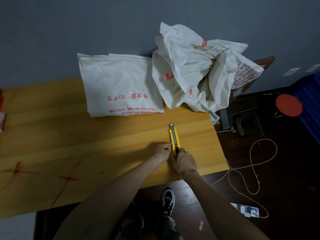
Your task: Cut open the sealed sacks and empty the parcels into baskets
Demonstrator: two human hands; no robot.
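We recorded two hands on one utility knife (174,138): the fingers of the right hand (185,162) were curled round the knife's black rear end, and the fingertips of the left hand (161,152) were bunched against its left yellow edge, pinching it. The knife lay low over the wooden table (103,144), near that table's right end. Its long axis ran away from the person, and the bared metal blade tip pointed toward the sacks and the grey wall, leaning slightly left. Beyond the tip, well apart from it, lay one flat sack (119,87), white with red print, resting on the table's far edge; what it held could not be seen. Just to its right, touching it, stood a crumpled heap of sacks (188,71), one gathered neck bound by a red tie; we could not count the sacks in the heap nor see into them. Two red crosses (69,178) marked the table's near left part. On the dark floor to the right we noted one looped string (252,170), one round red stool (288,105) and one blue crate (310,108), its contents out of sight.
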